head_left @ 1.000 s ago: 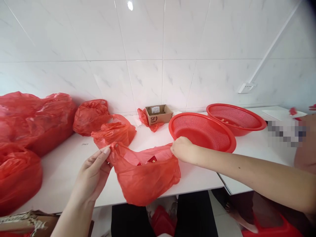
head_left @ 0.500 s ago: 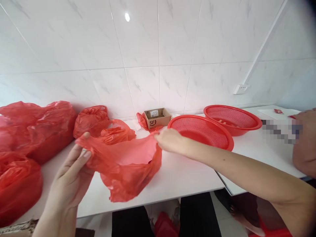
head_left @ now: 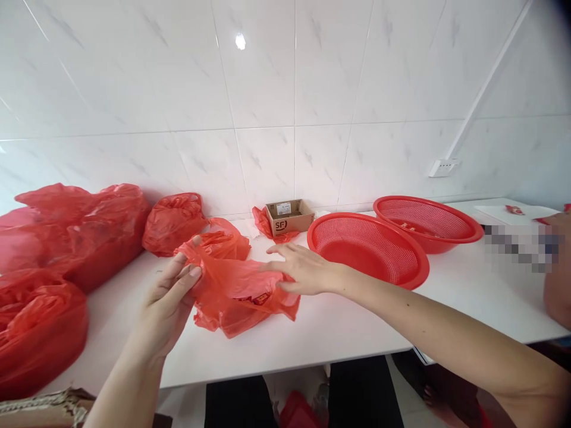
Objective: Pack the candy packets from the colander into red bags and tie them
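Red plastic bag (head_left: 223,297) is held at its L edge by the L hand (head_left: 172,291), plastic pinched btwn thumb & fingers. Bag is located at ctr, at the near side of the white counter (head_left: 214,365), mouth facing up; whether its base is fully supported can't be told. Inside, small red packets (head_left: 260,299) can be seen, partly covered by plastic. R hand (head_left: 307,270) is held at the R side of the bag mouth, fingers spread wide, thumb apart; exact contact w/ the plastic can't be told. Just behind, a smaller crumpled bag (head_left: 227,238) is set; back-L of that, a rounded bag (head_left: 173,223) is placed near the wall (head_left: 263,83), w/ a big bulging bag (head_left: 98,238) beside it & a full bag (head_left: 40,339) at near L. Nr the wall, a small cardboard box (head_left: 297,224) marked "SF" is seen. To the R, 2 red baskets are placed, the front basket (head_left: 332,232) partly overlapping the rear basket (head_left: 432,245). Far R, another person's arm (head_left: 557,279) is partly seen.
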`<action>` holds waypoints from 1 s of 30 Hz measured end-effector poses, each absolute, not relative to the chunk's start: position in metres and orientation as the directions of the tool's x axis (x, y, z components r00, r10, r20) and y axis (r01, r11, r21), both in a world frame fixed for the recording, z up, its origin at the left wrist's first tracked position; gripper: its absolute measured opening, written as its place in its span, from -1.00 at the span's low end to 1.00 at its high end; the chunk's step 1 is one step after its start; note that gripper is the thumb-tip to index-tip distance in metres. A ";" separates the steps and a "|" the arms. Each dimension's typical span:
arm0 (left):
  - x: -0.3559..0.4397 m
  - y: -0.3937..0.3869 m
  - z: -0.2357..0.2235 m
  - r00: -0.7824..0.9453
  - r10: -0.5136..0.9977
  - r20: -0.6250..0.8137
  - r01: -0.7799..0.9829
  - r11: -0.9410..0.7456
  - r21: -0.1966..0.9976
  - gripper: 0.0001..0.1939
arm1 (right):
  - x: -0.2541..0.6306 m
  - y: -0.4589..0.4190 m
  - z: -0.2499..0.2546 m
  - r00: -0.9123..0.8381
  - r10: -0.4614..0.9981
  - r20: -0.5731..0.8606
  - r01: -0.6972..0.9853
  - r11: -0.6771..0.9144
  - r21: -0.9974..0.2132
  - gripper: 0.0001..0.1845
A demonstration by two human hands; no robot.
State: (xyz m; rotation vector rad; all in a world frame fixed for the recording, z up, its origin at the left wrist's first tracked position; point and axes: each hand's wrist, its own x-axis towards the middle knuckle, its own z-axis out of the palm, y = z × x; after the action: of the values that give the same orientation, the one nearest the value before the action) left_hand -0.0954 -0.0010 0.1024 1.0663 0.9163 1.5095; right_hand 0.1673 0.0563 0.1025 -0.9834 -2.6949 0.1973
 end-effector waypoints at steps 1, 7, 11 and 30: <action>-0.098 -0.001 0.102 -0.085 0.981 0.172 -0.304 -0.190 0.934 -0.33 | 0.167 0.056 0.100 -0.772 0.619 0.145 0.581 0.779 -0.235 -0.51; -0.113 -0.003 0.103 -0.154 0.975 0.162 -0.288 -0.201 0.936 -0.44 | 0.176 0.064 0.105 -0.786 0.618 0.010 0.618 0.786 -0.028 -0.68; -0.120 -0.003 0.109 -0.232 0.965 0.119 -0.296 -0.187 0.937 -0.63 | 0.182 0.071 0.129 -0.630 0.776 0.023 0.772 0.623 0.124 -0.75; -0.139 0.000 0.130 -0.072 0.981 0.180 -0.073 -0.185 0.980 -0.73 | 0.207 0.065 0.204 -0.491 0.838 0.238 0.479 0.488 -0.730 -0.83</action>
State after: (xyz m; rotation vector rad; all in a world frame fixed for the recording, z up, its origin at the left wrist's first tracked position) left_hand -0.1393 0.0002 0.1301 1.2510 1.1051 1.4291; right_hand 0.2070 0.0647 0.2042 -1.0810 -2.1506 0.7995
